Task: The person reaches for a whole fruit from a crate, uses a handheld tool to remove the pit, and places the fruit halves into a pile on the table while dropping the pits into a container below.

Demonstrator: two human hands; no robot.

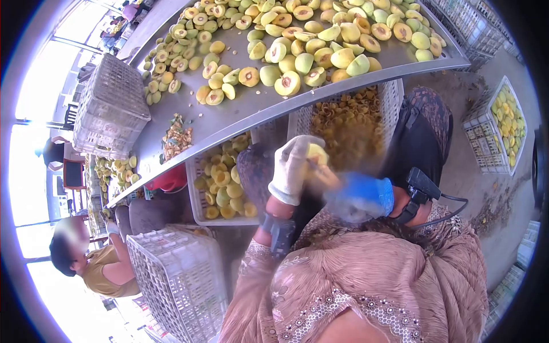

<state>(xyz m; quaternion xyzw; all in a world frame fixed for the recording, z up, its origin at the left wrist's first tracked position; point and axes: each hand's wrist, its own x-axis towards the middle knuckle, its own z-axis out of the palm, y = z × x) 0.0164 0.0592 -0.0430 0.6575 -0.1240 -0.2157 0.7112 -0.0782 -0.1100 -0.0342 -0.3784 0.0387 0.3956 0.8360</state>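
Note:
My left hand (290, 170), in a white glove, is closed around a yellow-green stone-fruit half (316, 154). Against that fruit is the tip of a slim tool with a brownish, wood-like handle (326, 176), blurred by motion. My right hand (360, 197), in a blue glove, grips the tool; the fingers are smeared, and the tool's exact kind cannot be made out. Just beyond both hands, a white crate (394, 108) holds brownish-yellow fruit pieces. To the left, under the table edge, another crate (197, 214) is filled with pale yellow fruit halves.
A metal table (240, 117) carries many cut fruit halves and a small heap of pits (176, 139). Stacked crates (111, 108) stand at its left end. A crate (177, 280) sits by my left arm, near a seated person (108, 266). A full fruit crate (486, 137) stands right.

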